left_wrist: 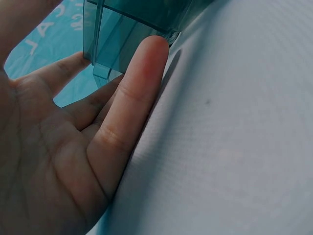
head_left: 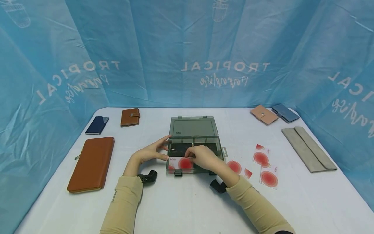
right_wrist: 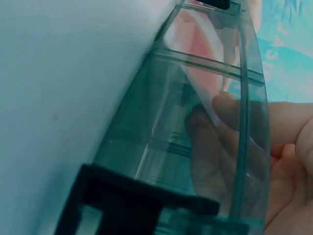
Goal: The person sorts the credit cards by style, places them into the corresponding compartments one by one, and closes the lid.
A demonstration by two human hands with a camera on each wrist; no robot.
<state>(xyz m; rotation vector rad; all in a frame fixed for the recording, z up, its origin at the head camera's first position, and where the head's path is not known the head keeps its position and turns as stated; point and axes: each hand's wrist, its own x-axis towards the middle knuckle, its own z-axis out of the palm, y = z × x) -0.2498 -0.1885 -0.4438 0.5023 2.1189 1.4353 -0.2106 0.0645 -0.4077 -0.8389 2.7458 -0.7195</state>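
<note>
A translucent green compartment box (head_left: 217, 138) lies with its lid (head_left: 193, 126) swung back. My left hand (head_left: 150, 152) rests against the box's left side, its fingers extended; in the left wrist view the fingertips are right at the clear wall. Reaching into the box from the front right, my right hand (head_left: 204, 157) pinches the right edge of a white card (head_left: 176, 161) with a red circle, which lies over the front left compartment. Through the box wall in the right wrist view, the card (right_wrist: 198, 51) stands tilted between thumb and fingers. A black card (head_left: 179, 149) with a chip sits in the back left compartment.
Several red-circle cards (head_left: 268, 178) lie right of the box. Farther right are a grey envelope pouch (head_left: 308, 149), a tan card holder (head_left: 264, 114) and a blue wallet (head_left: 285, 113). To the left lie a large brown wallet (head_left: 92, 164), a small brown one (head_left: 130, 117) and a navy holder (head_left: 97, 125).
</note>
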